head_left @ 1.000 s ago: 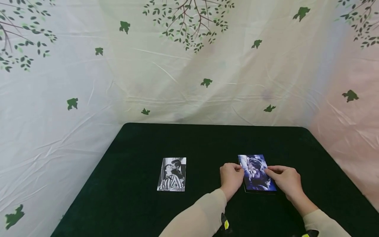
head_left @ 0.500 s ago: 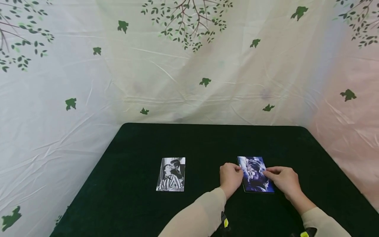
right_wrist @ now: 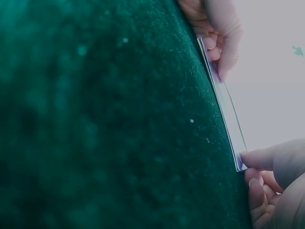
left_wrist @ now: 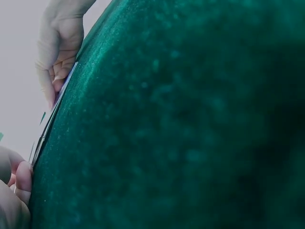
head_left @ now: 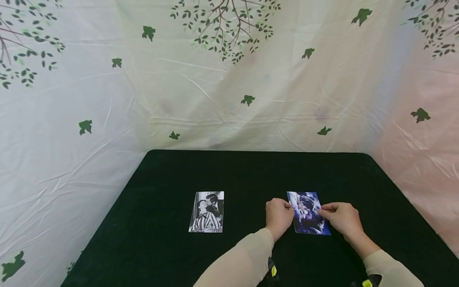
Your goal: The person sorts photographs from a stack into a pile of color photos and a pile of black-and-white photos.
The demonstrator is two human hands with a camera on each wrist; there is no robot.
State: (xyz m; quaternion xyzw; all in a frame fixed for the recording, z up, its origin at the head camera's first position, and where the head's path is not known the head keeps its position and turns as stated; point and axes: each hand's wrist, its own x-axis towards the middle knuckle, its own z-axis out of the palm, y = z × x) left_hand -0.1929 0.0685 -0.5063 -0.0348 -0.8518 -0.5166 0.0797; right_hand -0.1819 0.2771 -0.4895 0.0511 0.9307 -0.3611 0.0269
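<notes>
I have both forearms coming in from the bottom of the head view in beige sleeves, angled toward each other. My left hand (head_left: 279,217) sits knuckles up, its fingers (head_left: 285,204) curled inward and pinching the left edge of what lies between the two hands. My right hand (head_left: 342,219) mirrors it from the other side, wrist bent slightly, thumb and fingers (head_left: 324,208) drawn together on the right edge. From the left wrist view I see the right hand's fingers (left_wrist: 55,71) bunched low against the surface; from the right wrist view the left hand's fingers (right_wrist: 221,47) curl the same way.
</notes>
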